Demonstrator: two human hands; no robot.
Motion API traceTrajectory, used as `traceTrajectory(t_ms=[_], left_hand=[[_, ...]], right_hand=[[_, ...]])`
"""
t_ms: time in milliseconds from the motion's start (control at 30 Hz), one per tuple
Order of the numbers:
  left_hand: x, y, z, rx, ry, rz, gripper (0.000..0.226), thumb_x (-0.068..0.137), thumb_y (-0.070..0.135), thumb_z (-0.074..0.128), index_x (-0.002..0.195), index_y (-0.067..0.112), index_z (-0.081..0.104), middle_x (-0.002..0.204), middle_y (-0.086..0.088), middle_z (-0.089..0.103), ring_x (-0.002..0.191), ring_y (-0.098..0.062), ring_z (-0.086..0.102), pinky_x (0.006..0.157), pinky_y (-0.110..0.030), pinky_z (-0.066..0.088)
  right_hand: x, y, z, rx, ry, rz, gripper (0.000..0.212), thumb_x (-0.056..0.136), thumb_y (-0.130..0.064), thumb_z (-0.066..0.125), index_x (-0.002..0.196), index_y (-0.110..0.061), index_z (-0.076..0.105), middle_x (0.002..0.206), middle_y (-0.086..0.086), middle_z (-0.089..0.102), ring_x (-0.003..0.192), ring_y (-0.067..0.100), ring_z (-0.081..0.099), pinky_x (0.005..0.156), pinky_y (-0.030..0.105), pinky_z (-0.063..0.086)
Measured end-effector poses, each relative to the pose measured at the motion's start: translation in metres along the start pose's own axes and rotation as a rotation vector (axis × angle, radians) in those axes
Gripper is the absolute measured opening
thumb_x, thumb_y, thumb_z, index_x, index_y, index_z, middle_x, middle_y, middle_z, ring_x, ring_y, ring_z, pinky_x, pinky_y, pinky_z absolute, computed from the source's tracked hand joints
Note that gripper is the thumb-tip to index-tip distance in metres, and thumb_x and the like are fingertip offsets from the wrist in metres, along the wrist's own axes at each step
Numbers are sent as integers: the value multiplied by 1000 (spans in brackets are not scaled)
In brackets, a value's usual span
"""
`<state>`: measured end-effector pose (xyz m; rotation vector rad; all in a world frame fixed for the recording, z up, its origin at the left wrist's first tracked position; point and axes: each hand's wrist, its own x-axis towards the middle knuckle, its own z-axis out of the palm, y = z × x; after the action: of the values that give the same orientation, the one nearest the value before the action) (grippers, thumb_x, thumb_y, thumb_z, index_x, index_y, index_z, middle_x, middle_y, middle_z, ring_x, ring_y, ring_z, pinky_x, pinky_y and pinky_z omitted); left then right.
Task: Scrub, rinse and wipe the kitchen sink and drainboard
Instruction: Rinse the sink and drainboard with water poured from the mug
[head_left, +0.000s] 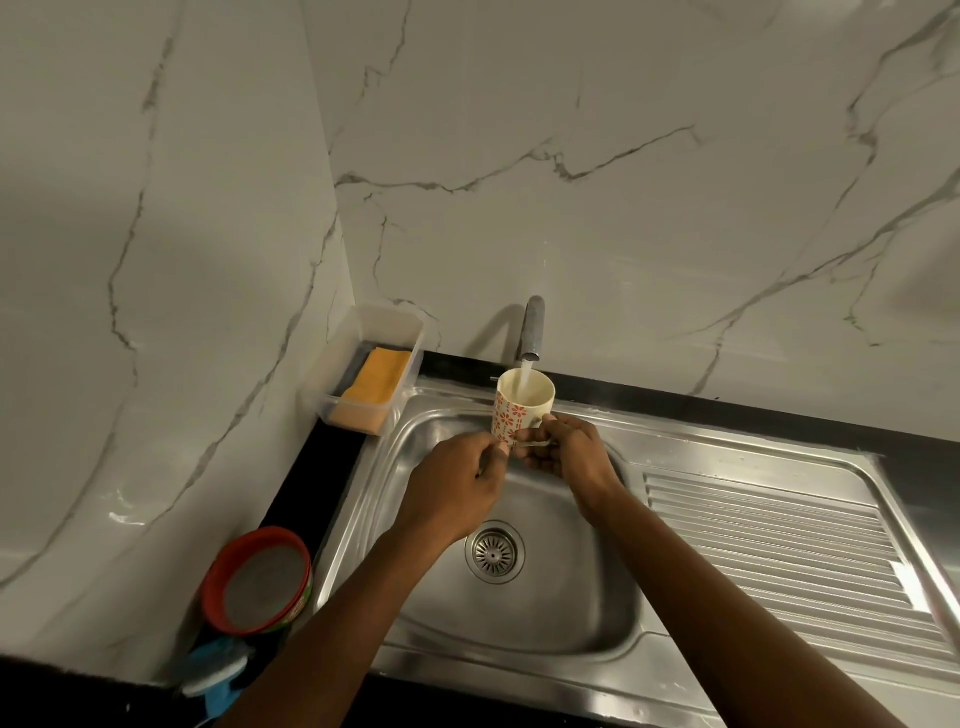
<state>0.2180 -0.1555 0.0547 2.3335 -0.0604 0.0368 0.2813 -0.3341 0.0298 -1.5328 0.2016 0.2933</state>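
A white mug (522, 405) with orange flower prints is held upright under the tap (533, 330), and water runs from the spout into it. My right hand (563, 452) grips the mug by its handle side. My left hand (457, 480) touches the mug's lower left side with thumb and fingertips. Both hands hover above the stainless steel sink (561, 608), whose round drain (494, 552) lies below my left wrist. The ribbed drainboard (779, 535) stretches to the right of the basin.
A clear plastic tray (400, 332) with an orange sponge (375, 376) stands in the back left corner. A red-rimmed round tub (258, 582) sits left of the basin, with a blue and white scrubber (218, 673) in front of it. Marble walls rise behind and left.
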Motion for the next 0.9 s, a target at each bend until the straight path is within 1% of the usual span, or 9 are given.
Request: traceTrajectory(t_ms=[67,133,400,567,733,900], left_hand=[[-1,0,-1,-4,-2,-1,28,107,44,45,108,30,69,101,11,71,88,-7,67,76,-34,58],[-2,1,-1,-6,3,-4,29,108,44,45,110,28,69,102,11,72,89,-7,67,78,-35,59],[-1,0,0,-8,7,-17,30,108,46,44,111,29,69,104,13,72,90,-5,66,73,-26,55],[0,-2,-1,-17,10,-14,30,108,44,45,111,28,70,106,13,72,93,-6,66,77,-29,56],[1,-4,-1,-25,13,-10,29,108,44,45,105,27,69,102,12,72,91,-5,67,73,-25,54],[2,-6,-1,-15,17,-7,29,107,45,45,105,28,69,101,12,72,90,-5,67,77,-31,58]], right_hand=[[1,0,-1,-2,-2,0,34,112,-20,39,130,-4,62,106,16,77,93,30,74,90,44,61],[1,-1,-1,-5,2,-2,33,112,-21,39,131,-4,62,107,16,77,93,31,74,91,45,60],[2,-3,2,-10,-2,-6,33,112,-21,40,130,-4,62,106,16,77,92,30,74,91,46,61],[3,-2,1,-8,1,-12,33,112,-21,40,127,-3,63,106,17,77,92,31,74,93,47,60],[1,-3,3,-17,7,-27,32,112,-21,40,125,-4,65,106,16,78,92,30,74,88,42,61],[2,-1,2,-25,10,-27,33,112,-20,40,128,-3,64,107,16,77,91,30,74,87,40,62]])
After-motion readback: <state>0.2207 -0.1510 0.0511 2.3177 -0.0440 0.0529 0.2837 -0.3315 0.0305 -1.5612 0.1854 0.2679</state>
